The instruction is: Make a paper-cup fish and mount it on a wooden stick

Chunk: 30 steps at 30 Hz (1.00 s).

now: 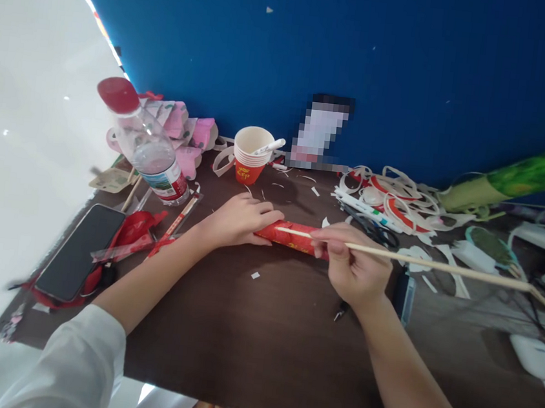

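Observation:
A red paper piece with yellow print lies across the middle of the table, curved or rolled; its right end is hidden behind my right hand. My left hand is closed over its left end, fingers bent down onto it. My right hand pinches a long, thin wooden stick. The stick's pale tip lies over the red paper, and its other end reaches far to the right. Some of my right fingers also touch the paper's right end. A small white scrap lies just in front of the paper.
Stacked paper cups holding a white marker stand behind my left hand. At left are a plastic bottle and a phone. Paper strips, scissors and cables crowd the right; a white case lies nearer.

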Motion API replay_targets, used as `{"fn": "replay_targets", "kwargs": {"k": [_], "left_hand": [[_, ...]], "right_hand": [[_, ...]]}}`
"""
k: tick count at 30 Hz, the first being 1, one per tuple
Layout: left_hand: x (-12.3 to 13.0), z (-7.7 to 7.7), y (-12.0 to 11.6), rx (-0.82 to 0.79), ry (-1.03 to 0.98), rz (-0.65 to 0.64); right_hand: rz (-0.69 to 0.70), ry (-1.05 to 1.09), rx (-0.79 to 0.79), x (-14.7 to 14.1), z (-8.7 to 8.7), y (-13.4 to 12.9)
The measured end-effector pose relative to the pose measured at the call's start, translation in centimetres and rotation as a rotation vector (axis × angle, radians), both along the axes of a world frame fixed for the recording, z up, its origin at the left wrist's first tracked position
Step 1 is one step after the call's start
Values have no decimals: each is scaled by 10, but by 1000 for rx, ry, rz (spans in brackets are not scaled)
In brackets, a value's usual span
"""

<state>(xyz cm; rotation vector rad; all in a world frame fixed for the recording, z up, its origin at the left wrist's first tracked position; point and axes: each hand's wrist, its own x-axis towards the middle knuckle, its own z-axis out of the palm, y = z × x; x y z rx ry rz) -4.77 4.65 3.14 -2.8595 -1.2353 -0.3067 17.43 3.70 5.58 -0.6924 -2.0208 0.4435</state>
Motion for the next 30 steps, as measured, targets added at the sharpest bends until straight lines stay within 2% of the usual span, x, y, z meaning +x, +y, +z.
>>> {"fn": "replay_targets", "kwargs": {"k": [8, 12, 17, 21, 26, 30], "left_hand": [[0, -1, 1, 20, 7, -16], [2, 0, 0, 24, 9, -10], [4, -1, -1, 30, -10, 0], [5, -2, 0, 3, -19, 24], [4, 0, 0, -27, -8, 39], [4, 3, -1, -46, -1, 56]], "right_hand": [[148, -239, -21, -12, 18, 11], [159, -384, -53, -14, 20, 13], [136, -466, -37, -19, 21, 18], [144, -507, -117, -27, 17, 20], [13, -347, -252, -11, 22, 23], [-168, -356, -176, 28, 15, 24]]}}
